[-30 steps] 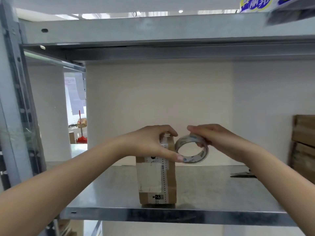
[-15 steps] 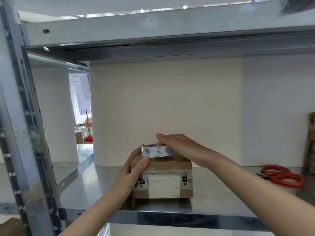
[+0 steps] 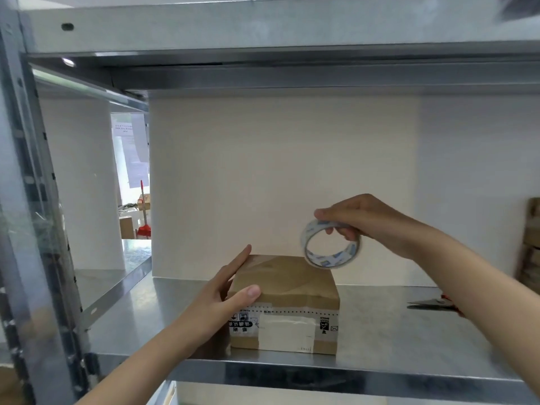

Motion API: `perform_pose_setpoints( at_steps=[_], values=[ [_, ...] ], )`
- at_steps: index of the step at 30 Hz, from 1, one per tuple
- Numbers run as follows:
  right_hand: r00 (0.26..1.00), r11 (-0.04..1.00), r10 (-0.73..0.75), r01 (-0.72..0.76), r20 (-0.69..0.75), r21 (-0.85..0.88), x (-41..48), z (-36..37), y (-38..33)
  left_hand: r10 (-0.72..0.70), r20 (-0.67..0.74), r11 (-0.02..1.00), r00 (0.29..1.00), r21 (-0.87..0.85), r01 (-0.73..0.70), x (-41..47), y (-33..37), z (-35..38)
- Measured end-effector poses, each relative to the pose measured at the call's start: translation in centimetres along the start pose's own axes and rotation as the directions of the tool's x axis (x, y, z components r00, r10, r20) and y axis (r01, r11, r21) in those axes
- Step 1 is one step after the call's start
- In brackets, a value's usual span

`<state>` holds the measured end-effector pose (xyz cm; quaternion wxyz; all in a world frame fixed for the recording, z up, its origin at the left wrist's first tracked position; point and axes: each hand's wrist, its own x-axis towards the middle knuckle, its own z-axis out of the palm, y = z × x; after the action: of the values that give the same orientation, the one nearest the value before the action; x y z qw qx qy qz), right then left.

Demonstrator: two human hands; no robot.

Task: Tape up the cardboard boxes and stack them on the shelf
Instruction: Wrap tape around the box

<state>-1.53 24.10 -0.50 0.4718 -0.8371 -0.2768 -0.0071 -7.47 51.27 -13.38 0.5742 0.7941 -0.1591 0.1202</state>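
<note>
Lifted clear of the lid where it lay flat half a second ago, the tape roll (image 3: 331, 246) now hangs in the air over the box's far right corner. Closest in, the left hand (image 3: 225, 293) has barely shifted: its fingers lie straight along the left side of the cardboard box (image 3: 285, 287), with the thumb pressed on the top near the front corner, steadying it rather than gripping. The box sits flat near the front lip of the metal shelf (image 3: 321, 372), flaps down, with a glossy strip across the top. Just behind and above it, the right hand (image 3: 366, 222) pinches the roll's upper rim, fingertips hooked through the core. Whether a strand still joins roll to box cannot be told. That lift suggests the top seam is laid and cutting comes next. Scissors (image 3: 429, 302) lie further right, partly hidden by the forearm, and flattened cardboard (image 3: 531, 244) leans at the far right.
</note>
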Motion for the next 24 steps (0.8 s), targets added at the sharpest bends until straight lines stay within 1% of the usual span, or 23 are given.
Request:
perform_pose_setpoints(
  at_steps=[4,6,8,11,13,15,16,17,18,19,20,21,22,23,24],
  values=[
    [0.999,0.985,0.048,-0.049,-0.011,-0.166,-1.0,-1.7,0.3,0.017,0.029,1.000,0.999,0.024,-0.017,0.1,0.2,0.2],
    [0.997,0.957,0.066,-0.076,-0.047,-0.279,-1.3,-2.4,0.6,0.026,0.034,0.999,0.999,0.027,-0.027,0.1,0.4,0.1],
    [0.992,0.931,0.111,-0.126,-0.063,-0.342,-1.8,-3.1,1.1,0.049,0.045,0.996,0.998,0.066,-0.052,0.1,0.4,0.0],
    [0.978,0.909,0.206,-0.197,-0.014,-0.368,-2.8,-2.5,3.0,0.086,0.072,0.989,0.994,0.118,-0.094,0.2,0.3,-0.1],
    [0.969,0.900,0.246,-0.226,0.007,-0.372,-3.4,-1.2,4.7,0.071,0.084,0.990,0.994,0.117,-0.080,0.3,0.5,-0.1],
    [0.971,0.914,0.239,-0.223,0.008,-0.338,-3.8,0.1,6.1,0.060,0.116,0.982,0.991,0.170,-0.080,0.4,0.8,-0.5],
    [0.973,0.925,0.230,-0.223,-0.016,-0.307,-3.8,0.4,6.7,0.064,0.142,0.969,0.988,0.228,-0.095,0.5,1.1,-1.0],
    [0.975,0.935,0.219,-0.221,-0.040,-0.277,-3.9,0.6,7.0,0.062,0.178,0.943,0.982,0.311,-0.116,0.7,1.6,-1.5],
    [0.977,0.942,0.207,-0.215,-0.055,-0.259,-3.9,0.8,7.1,0.048,0.218,0.893,0.975,0.428,-0.140,0.9,2.5,-1.9],
    [0.979,0.945,0.196,-0.204,-0.057,-0.254,-3.9,1.0,7.2,0.022,0.267,0.806,0.963,0.566,-0.175,1.3,3.5,-2.1],
    [0.981,0.947,0.187,-0.195,-0.055,-0.256,-3.9,1.1,7.1,-0.017,0.324,0.690,0.946,0.688,-0.224,1.8,4.7,-2.0],
    [0.981,0.946,0.185,-0.192,-0.051,-0.263,-3.9,1.2,7.0,-0.069,0.380,0.577,0.923,0.770,-0.274,2.5,6.1,-1.4],
    [0.982,0.944,0.183,-0.188,-0.047,-0.270,-3.8,1.4,6.8,-0.133,0.426,0.499,0.895,0.809,-0.311,3.2,7.3,-0.4],
    [0.983,0.940,0.180,-0.186,-0.048,-0.286,-3.8,1.6,6.7,-0.198,0.463,0.470,0.864,0.818,-0.331,3.8,8.3,1.2],
    [0.983,0.934,0.172,-0.181,-0.057,-0.308,-3.8,1.8,6.7,-0.247,0.494,0.471,0.834,0.813,-0.342,4.5,8.9,2.8]
  ],
)
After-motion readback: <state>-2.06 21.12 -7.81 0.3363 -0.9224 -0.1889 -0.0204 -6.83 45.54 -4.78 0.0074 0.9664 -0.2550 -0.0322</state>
